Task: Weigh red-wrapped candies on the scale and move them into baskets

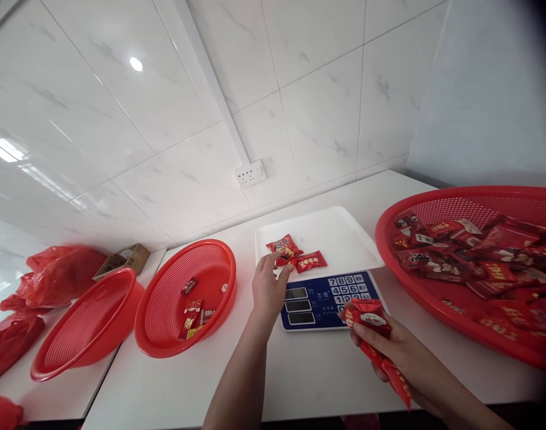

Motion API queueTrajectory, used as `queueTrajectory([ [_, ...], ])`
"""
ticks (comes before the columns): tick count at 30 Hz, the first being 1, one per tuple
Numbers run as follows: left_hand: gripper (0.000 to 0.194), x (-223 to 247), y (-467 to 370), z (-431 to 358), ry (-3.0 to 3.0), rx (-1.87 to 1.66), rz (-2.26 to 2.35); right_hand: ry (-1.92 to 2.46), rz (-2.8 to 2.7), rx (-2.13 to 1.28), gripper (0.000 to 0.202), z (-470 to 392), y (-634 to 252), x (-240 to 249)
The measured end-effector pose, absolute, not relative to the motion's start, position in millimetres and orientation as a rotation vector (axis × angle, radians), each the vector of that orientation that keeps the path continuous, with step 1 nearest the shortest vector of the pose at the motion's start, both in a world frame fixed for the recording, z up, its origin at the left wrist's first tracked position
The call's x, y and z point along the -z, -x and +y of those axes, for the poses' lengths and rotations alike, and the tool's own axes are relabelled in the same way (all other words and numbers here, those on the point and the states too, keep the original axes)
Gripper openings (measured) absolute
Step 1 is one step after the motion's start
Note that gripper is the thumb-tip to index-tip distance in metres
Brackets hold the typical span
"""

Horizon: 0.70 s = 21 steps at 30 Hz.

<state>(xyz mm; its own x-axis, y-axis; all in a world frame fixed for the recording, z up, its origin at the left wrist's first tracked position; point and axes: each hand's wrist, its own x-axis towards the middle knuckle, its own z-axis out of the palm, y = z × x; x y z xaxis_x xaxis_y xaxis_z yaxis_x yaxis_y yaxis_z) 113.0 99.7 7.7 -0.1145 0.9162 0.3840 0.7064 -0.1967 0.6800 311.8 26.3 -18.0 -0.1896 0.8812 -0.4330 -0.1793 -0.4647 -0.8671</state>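
Red snack packets (375, 319) are bunched in the right hand (400, 343), above the near right corner of a weighing scale's blue panel (320, 319); 2 more packets (312, 261) lie on its white tray (339, 233), at the fingertips of the left hand (270, 283). Just right of the tray, a big red basket (460, 206) holds many similar packets, its rim crowding that side. Left of the scale, a middle basket (163, 298) has a few small packs on its floor, with a slanting basket (89, 325) beyond it, then red plastic bags (60, 275) and a carton (125, 260). A socket (250, 173) sits on the tiled wall behind the white table (174, 394).

The packets are glossy, with pale lettering; 1 in the right hand shows a white oval patch, and a narrow end dangles below the palm. The right fingers curl around the bunch, thumb pressed across it. The left thumb and forefinger are slightly parted at the tray packets; whether they pinch 1, I cannot tell.

The right hand and its bunch cover the lower keys, and the number held cannot be counted. The big basket runs off at the right, the bags at the left, and most small print is unreadable.
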Motion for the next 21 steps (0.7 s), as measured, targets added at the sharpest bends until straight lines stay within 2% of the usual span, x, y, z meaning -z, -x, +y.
queueTrajectory([
  [3,0.024,-11.9,-120.3,83.8,-1.879,-1.221,1.719,1.299,-0.897,-1.802,0.051,25.3,-312.5,19.4],
  [7,0.035,-11.6,-136.2,50.5,-1.997,-0.885,1.311,1.262,-1.065,-1.882,0.048,21.2,-311.1,21.2],
  [10,0.031,-3.4,-143.7,29.0,-2.077,-0.739,1.129,1.128,-1.235,-1.924,0.040,18.8,-311.5,23.3],
  [13,0.024,7.9,-144.4,15.9,-2.078,-0.738,1.115,0.997,-1.378,-1.991,0.032,17.4,-314.0,26.9],
  [21,0.017,17.7,-140.1,2.0,-1.874,-0.766,1.168,0.993,-1.436,-1.987,0.029,11.4,-320.6,41.0],
])
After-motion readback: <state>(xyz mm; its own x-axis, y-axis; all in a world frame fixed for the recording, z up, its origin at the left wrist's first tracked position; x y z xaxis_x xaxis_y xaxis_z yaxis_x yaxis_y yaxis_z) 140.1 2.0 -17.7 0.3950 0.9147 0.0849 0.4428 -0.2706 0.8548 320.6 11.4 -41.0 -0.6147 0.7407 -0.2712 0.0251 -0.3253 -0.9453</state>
